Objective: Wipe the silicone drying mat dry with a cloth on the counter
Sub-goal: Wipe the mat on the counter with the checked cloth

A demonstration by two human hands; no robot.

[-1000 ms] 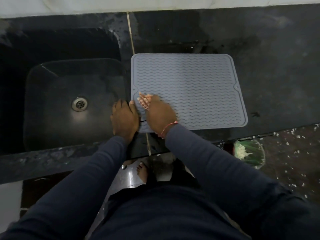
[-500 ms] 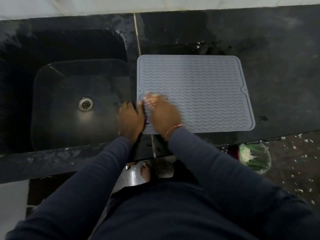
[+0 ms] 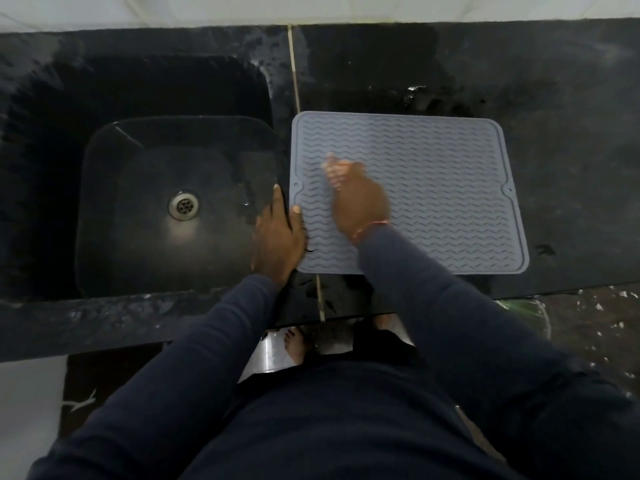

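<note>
My right hand (image 3: 360, 199), blurred, curls over a small pale cloth (image 3: 331, 169) on the left part of the grey silicone mat (image 3: 433, 188), which lies flat on the black counter (image 3: 571, 168) just right of the sink (image 3: 121, 168), while my left hand (image 3: 277, 237) rests straight-fingered at the mat's left edge.

A home kitchen: a black stone counter (image 3: 519, 74) with a sunken sink (image 3: 145, 209) and steel drain (image 3: 183, 205), backed by pale wall tiles (image 3: 173, 8).

Single head-worn wide-angle view, looking steeply down from close above onto the bench (image 3: 571, 168) and sink (image 3: 104, 209).
</note>
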